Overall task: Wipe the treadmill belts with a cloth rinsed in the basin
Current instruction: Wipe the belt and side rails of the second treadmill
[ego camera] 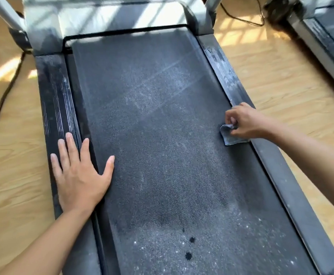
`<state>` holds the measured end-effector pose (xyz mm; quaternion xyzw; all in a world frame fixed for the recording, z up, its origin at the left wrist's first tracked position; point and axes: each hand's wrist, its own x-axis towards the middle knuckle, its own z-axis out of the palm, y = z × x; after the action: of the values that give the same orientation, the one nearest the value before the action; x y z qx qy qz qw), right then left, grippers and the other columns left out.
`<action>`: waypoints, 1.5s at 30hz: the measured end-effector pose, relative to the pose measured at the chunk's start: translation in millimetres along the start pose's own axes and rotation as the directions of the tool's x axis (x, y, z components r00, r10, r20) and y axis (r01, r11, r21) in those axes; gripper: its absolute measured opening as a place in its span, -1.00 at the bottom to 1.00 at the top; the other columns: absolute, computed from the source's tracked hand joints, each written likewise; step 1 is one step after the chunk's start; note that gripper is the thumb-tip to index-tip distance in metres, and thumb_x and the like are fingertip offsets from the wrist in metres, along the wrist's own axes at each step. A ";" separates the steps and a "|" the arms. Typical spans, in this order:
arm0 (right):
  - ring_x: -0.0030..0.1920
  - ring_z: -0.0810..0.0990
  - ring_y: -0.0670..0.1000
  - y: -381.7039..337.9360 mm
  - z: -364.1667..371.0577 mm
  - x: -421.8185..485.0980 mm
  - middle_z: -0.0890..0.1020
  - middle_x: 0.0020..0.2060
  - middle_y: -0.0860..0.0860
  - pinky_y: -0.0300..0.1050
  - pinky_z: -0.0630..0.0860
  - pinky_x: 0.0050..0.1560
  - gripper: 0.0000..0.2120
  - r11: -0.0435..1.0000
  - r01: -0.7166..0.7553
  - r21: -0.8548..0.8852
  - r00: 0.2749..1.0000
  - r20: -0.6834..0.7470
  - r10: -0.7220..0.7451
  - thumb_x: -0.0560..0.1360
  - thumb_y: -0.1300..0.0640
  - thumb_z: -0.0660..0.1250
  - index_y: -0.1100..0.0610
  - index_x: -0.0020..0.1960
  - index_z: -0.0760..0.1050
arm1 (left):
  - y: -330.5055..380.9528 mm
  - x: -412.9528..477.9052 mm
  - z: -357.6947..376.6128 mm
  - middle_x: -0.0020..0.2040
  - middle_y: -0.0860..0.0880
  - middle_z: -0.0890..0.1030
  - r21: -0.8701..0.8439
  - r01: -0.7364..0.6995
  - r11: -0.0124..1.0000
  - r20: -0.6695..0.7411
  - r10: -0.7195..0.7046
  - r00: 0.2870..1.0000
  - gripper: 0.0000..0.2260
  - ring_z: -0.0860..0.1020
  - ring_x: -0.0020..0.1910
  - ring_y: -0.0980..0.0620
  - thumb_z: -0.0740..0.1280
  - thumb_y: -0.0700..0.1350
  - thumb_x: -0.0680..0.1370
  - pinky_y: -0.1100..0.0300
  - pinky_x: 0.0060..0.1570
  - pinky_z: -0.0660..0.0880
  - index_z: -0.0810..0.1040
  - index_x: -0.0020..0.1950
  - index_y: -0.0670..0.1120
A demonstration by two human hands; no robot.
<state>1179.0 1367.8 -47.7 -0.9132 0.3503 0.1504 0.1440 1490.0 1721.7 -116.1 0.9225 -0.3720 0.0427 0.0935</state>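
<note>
Belt: the dark grey treadmill belt (158,135) ran up the middle of the view, dusted pale, with faint slanting streaks across its far half and white specks on its near right part.
Darker patch: a darker zone lay on the near middle of the belt, with two small black spots (192,239) below it.
Left hand: the left hand (78,175) lay flat, palm down, with its fingers straight and spread. It held nothing. The fingers rested on the left side rail (53,92) and the thumb reached onto the belt's left edge.
Right hand: the right hand (247,120) was at the belt's right edge, its fingers curled and pinching the upper fold of the cloth (230,136).
Cloth: it was small, grey-blue and folded. Its lower part lay on the belt, just against the inner edge of the right side rail (221,70).
Rails: both were dark, ribbed and smudged with pale dust.
Motor cover: a grey motor cover (49,26) sat at the far end of the belt, crossed by bars of sunlight, with a grey upright (1,12) rising at its left.
Floor: a light wood-grain floor (281,80) lay on both sides, with sunlit patches.
Cables: a black cable (1,104) trailed over the floor at the left, and another cable (241,18) looped at the upper right.
Second treadmill: part of a second treadmill (328,44) stood at the far right, well apart from the cloth.
</note>
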 end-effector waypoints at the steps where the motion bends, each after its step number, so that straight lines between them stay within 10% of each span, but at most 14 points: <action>1: -0.14 0.47 0.07 -7.1 -7.1 0.8 0.46 -0.23 -0.08 -0.05 0.39 -0.09 -0.76 1.000 0.003 0.021 1.000 -0.013 -0.003 0.31 0.04 0.45 -0.12 -0.27 0.37 | -0.6 -0.4 0.1 0.70 -0.22 0.09 -0.003 -0.003 1.000 0.001 0.003 1.000 -0.19 0.03 0.69 -0.21 0.09 0.40 0.56 -0.25 0.63 0.00 0.31 0.62 -0.15; 6: -0.32 0.56 0.02 -21.2 -45.7 18.1 0.60 -0.25 0.10 -0.26 0.45 -0.32 -0.81 0.943 -0.061 0.328 0.892 -0.406 0.199 0.38 0.23 0.48 0.14 -0.07 0.51 | -2.1 0.5 1.3 0.71 -0.20 0.08 -0.010 -0.002 1.000 0.005 0.002 1.000 -0.20 0.01 0.70 -0.19 0.12 0.39 0.55 -0.23 0.63 -0.01 0.31 0.62 -0.13; 9: -0.12 0.62 0.10 -27.9 -51.6 30.4 0.60 -0.10 0.06 -0.02 0.55 -0.11 -0.79 0.965 -0.035 0.258 0.798 -0.575 0.183 0.41 0.29 0.44 0.10 -0.01 0.52 | -2.7 -0.1 1.6 0.71 -0.18 0.06 -0.002 0.006 1.000 0.012 -0.006 1.000 -0.20 0.00 0.70 -0.17 0.12 0.39 0.56 -0.22 0.64 -0.01 0.31 0.62 -0.12; 15: 0.10 0.58 0.21 -27.9 -4.9 34.1 0.56 0.08 0.06 0.04 0.51 0.22 -0.64 0.996 -0.014 0.083 0.980 -0.195 0.030 0.31 0.01 0.29 0.04 0.08 0.58 | -3.6 0.5 3.4 0.72 -0.16 0.04 0.015 0.009 1.000 0.023 -0.009 1.000 -0.20 0.00 0.70 -0.15 0.12 0.38 0.55 -0.22 0.64 0.00 0.31 0.63 -0.12; 19: 0.33 0.50 0.21 -18.1 -13.4 39.3 0.58 0.28 0.14 0.07 0.42 0.37 -0.57 0.996 -0.071 0.062 0.952 -0.294 0.086 0.47 -0.04 0.29 0.12 0.26 0.58 | -1.4 2.1 2.7 0.72 -0.17 0.04 0.027 -0.002 1.000 0.034 0.001 0.999 -0.20 0.00 0.70 -0.16 0.14 0.35 0.54 -0.23 0.63 0.01 0.32 0.63 -0.14; 25: 0.68 -0.17 0.01 -22.7 28.9 67.5 -0.07 0.69 0.13 -0.16 -0.25 0.62 -0.13 0.996 -0.069 0.052 0.985 -0.153 0.076 0.64 -0.39 -0.02 0.22 0.70 0.00 | -2.2 4.3 1.5 0.72 -0.18 -0.02 0.046 -0.002 0.999 0.064 0.000 0.998 -0.21 -0.03 0.71 -0.17 0.14 0.34 0.56 -0.25 0.63 0.02 0.29 0.65 -0.14; 32: 0.69 -0.10 0.14 -85.0 46.0 95.2 -0.05 0.69 0.20 0.12 -0.11 0.67 0.13 0.920 -0.353 0.168 0.867 -0.311 0.390 0.46 -0.61 -0.18 0.23 0.70 -0.07 | -3.0 4.1 0.7 0.72 -0.18 -0.04 0.009 0.006 1.000 0.070 -0.007 0.998 -0.21 -0.05 0.71 -0.17 0.17 0.32 0.55 -0.25 0.63 0.01 0.30 0.65 -0.14; 38: 0.69 -0.18 0.06 -253.8 46.0 136.7 -0.09 0.70 0.08 0.08 -0.16 0.67 -0.09 1.000 -0.002 0.015 0.961 -0.278 0.006 0.61 -0.48 -0.10 0.12 0.72 -0.08 | -2.2 5.8 -6.5 0.72 -0.20 -0.05 -0.009 0.007 1.000 0.100 -0.006 0.995 -0.21 -0.07 0.71 -0.19 0.18 0.31 0.55 -0.27 0.62 0.01 0.27 0.66 -0.15; 45: 0.70 -0.12 0.07 -341.8 76.8 128.4 -0.01 0.70 0.12 0.05 -0.11 0.67 -0.28 0.901 0.389 -0.191 0.882 -0.205 -0.424 0.71 -0.27 -0.12 0.15 0.71 -0.02 | -5.3 6.6 -6.3 0.72 -0.18 0.00 -0.044 0.017 0.999 0.078 -0.014 0.997 -0.16 -0.06 0.71 -0.14 0.26 0.33 0.51 -0.22 0.63 0.02 0.31 0.62 -0.19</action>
<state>1490.2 1563.1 -112.1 -0.9857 0.1538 0.0295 0.0625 1498.4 1722.3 -109.7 0.9241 -0.3690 -0.0025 0.0999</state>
